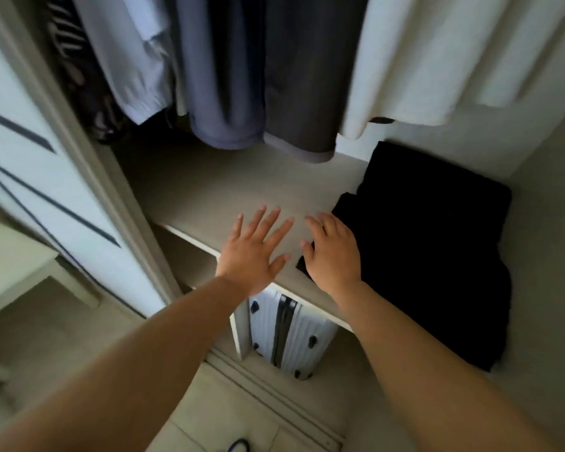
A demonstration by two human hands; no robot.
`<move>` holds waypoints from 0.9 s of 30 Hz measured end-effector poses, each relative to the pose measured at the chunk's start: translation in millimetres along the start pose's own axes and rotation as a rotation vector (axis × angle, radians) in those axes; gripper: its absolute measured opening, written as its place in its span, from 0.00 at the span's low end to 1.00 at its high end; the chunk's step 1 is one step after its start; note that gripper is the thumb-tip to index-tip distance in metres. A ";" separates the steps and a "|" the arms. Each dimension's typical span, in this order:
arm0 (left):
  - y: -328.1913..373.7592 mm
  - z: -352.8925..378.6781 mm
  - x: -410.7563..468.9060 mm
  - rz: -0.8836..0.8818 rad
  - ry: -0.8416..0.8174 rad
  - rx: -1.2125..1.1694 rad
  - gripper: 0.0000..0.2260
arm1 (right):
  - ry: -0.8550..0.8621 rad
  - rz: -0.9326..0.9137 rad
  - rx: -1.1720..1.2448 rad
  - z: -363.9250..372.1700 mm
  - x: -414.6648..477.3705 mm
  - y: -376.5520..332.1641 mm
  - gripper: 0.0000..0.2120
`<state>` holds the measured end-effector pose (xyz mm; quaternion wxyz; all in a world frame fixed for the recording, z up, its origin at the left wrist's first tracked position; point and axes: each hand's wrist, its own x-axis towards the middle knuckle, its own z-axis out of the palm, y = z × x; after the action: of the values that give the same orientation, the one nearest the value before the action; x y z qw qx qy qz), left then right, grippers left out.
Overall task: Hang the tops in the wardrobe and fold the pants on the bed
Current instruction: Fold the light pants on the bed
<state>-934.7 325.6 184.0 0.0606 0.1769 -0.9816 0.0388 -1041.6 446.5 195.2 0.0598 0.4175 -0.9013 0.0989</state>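
Black folded garment (431, 243), seemingly striped door (30, 177).

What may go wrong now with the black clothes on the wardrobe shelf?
1. The black clothes reach close to the front edge of the shelf; a push from the right hand resting on their corner might slide them off.
2. The hanging tops end low over the shelf, so lifting the pile could snag a hem.

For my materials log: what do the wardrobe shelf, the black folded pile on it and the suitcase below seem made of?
Shelf: looks like painted or laminated board, smooth matt off-white.
Black folded pile: soft fabric, matt, limp folds; weave too dark to tell.
Suitcase: probably hard plastic shell, ribbed, slightly glossy.
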 end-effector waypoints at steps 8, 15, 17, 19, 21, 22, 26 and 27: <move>-27.2 -3.1 -92.9 -0.385 0.001 -0.041 0.27 | -0.112 -0.392 0.091 12.2 -16.4 -72.0 0.24; -84.6 -15.2 -192.1 -0.737 -0.061 0.013 0.28 | -0.228 -0.614 0.122 16.1 -39.7 -170.7 0.26; -105.4 -18.4 -226.8 -0.831 -0.050 0.000 0.29 | -0.245 -0.677 0.117 20.0 -48.2 -208.8 0.27; -125.0 -20.0 -264.5 -0.905 -0.051 0.021 0.29 | -0.274 -0.742 0.115 25.5 -59.8 -248.8 0.27; -140.1 -19.1 -302.0 -0.981 -0.068 0.036 0.30 | -0.316 -0.807 0.124 32.1 -75.1 -287.5 0.27; -146.9 -18.4 -319.8 -1.029 -0.075 0.036 0.31 | -0.331 -0.840 0.130 35.6 -82.5 -306.6 0.27; -161.8 -20.3 -392.6 -1.221 -0.104 0.031 0.33 | -0.374 -0.977 0.131 51.3 -113.1 -379.6 0.29; -164.3 -20.8 -411.7 -1.266 -0.120 0.035 0.33 | -0.387 -1.015 0.131 55.1 -121.9 -396.2 0.29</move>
<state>-491.7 315.2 158.9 0.0139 0.7257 -0.6879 0.0014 -661.7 273.9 169.2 -0.0930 0.8135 -0.5730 0.0347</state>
